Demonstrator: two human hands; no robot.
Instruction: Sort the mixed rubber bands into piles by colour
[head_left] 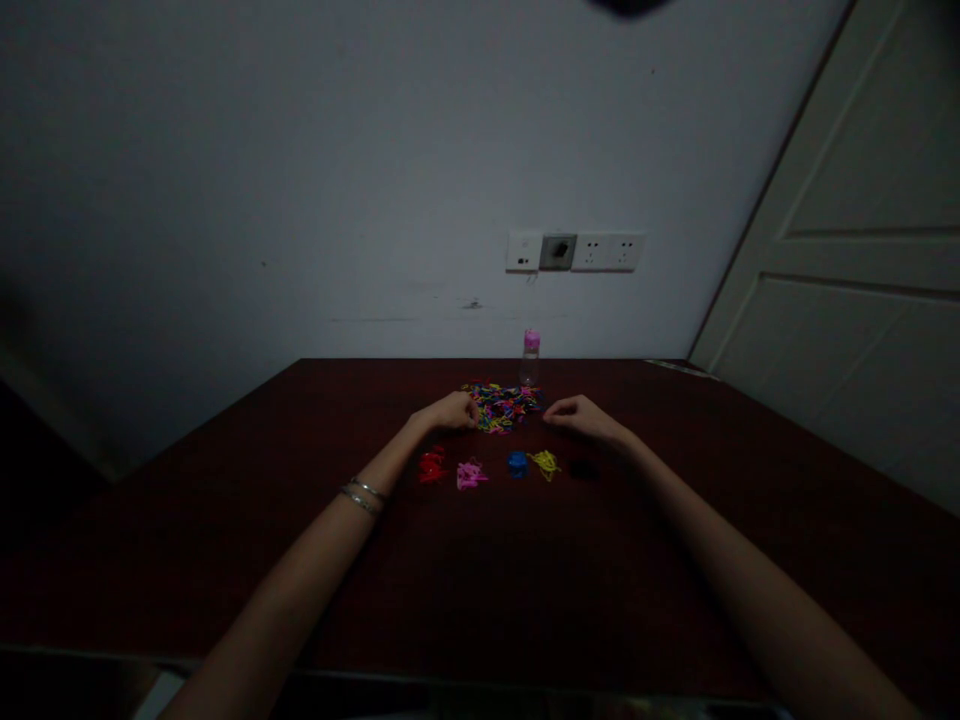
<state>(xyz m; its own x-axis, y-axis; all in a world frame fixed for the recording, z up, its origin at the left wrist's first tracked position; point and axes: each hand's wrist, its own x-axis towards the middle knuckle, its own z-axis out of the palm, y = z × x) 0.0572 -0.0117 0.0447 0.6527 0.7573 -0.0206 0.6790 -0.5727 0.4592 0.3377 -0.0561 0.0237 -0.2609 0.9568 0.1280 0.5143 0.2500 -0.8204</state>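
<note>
Two silver bracelets [363, 495]: we wear both on our left wrist, one just above the other.
Red heap [432, 465]: one, lying on the dark red worktop [450, 580], nearer us than our left hand [450, 410].
Left hand: its fingers curl down at the left edge of the mixed heap [504, 408], hiding part of it; we cannot tell whether they are together or clamped on a piece.
Pink heap [471, 475]: one, just right of the red.
Mixed heap: one, many-coloured, between our two hands; its small pieces overlap too much for us to count.
Blue heap [517, 463]: one, compact, nearer us than the mixed heap.
Bottle [530, 360]: one, clear with a pink top, upright just behind the mixed heap and close to the wall [375, 200].
Yellow heap [545, 464]: one, loose strands, just beside the blue.
Wall plates [556, 252]: we see a row of them, one grey among white ones.
Dark patch [583, 468]: one, too dim for us to name.
Right hand [585, 418]: thumb and forefinger near each other, right of the mixed heap; we cannot tell whether they meet or grip anything.
Door [847, 270]: one, pale and panelled, far right.
</note>
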